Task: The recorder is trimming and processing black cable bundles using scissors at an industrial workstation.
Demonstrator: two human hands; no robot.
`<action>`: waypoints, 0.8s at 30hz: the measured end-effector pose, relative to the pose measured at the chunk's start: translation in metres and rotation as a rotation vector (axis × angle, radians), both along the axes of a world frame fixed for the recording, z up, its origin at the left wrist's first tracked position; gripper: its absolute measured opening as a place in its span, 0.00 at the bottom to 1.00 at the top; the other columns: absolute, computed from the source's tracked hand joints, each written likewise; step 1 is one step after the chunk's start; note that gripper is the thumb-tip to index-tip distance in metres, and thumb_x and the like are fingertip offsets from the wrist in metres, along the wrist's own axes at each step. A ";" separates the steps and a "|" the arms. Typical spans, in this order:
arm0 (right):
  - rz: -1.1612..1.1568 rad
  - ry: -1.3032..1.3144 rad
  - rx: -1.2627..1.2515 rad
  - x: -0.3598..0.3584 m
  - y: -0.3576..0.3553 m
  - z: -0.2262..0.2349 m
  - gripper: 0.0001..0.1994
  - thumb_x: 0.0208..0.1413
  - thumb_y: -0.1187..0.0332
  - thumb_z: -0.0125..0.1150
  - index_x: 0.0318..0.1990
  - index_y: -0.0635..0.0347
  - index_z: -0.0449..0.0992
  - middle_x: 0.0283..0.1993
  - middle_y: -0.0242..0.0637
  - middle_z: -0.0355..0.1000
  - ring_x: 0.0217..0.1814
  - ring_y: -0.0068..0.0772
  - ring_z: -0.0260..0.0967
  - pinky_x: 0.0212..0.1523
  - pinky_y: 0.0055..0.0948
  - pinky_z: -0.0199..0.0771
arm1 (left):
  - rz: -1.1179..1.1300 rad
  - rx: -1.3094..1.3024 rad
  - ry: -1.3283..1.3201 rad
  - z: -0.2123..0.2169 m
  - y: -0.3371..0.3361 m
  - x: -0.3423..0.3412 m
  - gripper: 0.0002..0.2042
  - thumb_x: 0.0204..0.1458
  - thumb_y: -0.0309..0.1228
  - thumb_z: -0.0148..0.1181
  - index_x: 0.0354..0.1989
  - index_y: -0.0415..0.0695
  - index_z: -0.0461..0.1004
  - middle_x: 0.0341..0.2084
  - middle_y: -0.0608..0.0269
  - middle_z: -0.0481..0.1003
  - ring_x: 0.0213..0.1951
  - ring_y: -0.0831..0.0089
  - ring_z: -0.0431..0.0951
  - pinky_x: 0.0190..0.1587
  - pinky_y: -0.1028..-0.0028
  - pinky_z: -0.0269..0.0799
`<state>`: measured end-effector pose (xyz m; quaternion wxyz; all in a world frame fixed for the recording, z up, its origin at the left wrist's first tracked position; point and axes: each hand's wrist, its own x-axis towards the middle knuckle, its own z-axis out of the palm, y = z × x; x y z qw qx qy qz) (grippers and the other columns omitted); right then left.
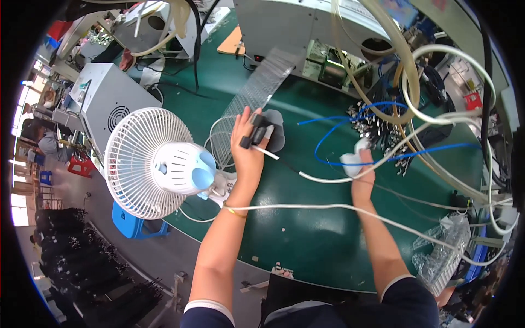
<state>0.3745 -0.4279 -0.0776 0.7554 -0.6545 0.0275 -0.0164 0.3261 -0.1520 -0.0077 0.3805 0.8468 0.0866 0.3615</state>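
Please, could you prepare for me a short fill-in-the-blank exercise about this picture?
1. The fan stands on the person's ___ side.
2. The chunky part at the left hand is ___.
3. The blue tube runs nearest the ___ hand.
4. The tabletop is ___.

Missing words: left; black; right; green.

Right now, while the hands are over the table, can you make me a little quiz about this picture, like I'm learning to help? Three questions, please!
1. True or false: the white fan is to the left of the person's left hand.
2. What colour is the tabletop? A) red B) green C) yellow
3. Which hand is closer to the blue cable, the left hand or the right hand?

Key: 1. True. 2. B, green. 3. The right hand.
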 end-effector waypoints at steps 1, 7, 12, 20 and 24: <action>0.002 -0.026 -0.002 0.030 -0.010 -0.015 0.17 0.60 0.65 0.41 0.50 0.68 0.66 0.52 0.46 0.65 0.55 0.40 0.62 0.55 0.34 0.61 | 0.024 -0.087 -0.051 0.010 -0.001 0.004 0.21 0.43 0.26 0.63 0.49 0.45 0.71 0.53 0.51 0.66 0.56 0.51 0.63 0.57 0.63 0.56; 0.184 -0.615 -1.139 0.115 0.121 -0.032 0.21 0.48 0.70 0.51 0.50 0.70 0.64 0.54 0.56 0.60 0.60 0.55 0.54 0.60 0.39 0.55 | 0.085 -0.287 -0.149 0.036 0.018 -0.006 0.20 0.44 0.25 0.62 0.49 0.44 0.70 0.53 0.50 0.65 0.56 0.52 0.63 0.57 0.65 0.57; 0.357 -0.796 -1.014 0.182 0.214 -0.051 0.21 0.48 0.70 0.52 0.51 0.68 0.64 0.53 0.54 0.61 0.57 0.53 0.57 0.59 0.38 0.57 | 0.134 -0.294 -0.132 0.039 0.022 -0.010 0.20 0.45 0.24 0.61 0.50 0.43 0.70 0.53 0.51 0.66 0.55 0.57 0.65 0.56 0.67 0.58; 1.138 -1.031 -0.695 0.119 0.241 -0.035 0.24 0.44 0.81 0.43 0.52 0.56 0.66 0.60 0.35 0.59 0.63 0.37 0.55 0.64 0.39 0.50 | 0.108 -0.345 -0.119 0.041 0.022 -0.012 0.19 0.49 0.25 0.58 0.51 0.37 0.68 0.50 0.52 0.68 0.49 0.69 0.69 0.53 0.73 0.61; 1.400 -0.809 -0.805 0.044 0.178 -0.003 0.28 0.42 0.81 0.44 0.55 0.55 0.64 0.63 0.34 0.56 0.65 0.38 0.52 0.65 0.41 0.48 | 0.060 -0.373 -0.126 0.032 0.021 -0.007 0.19 0.48 0.25 0.59 0.50 0.37 0.68 0.49 0.53 0.69 0.48 0.69 0.69 0.53 0.73 0.61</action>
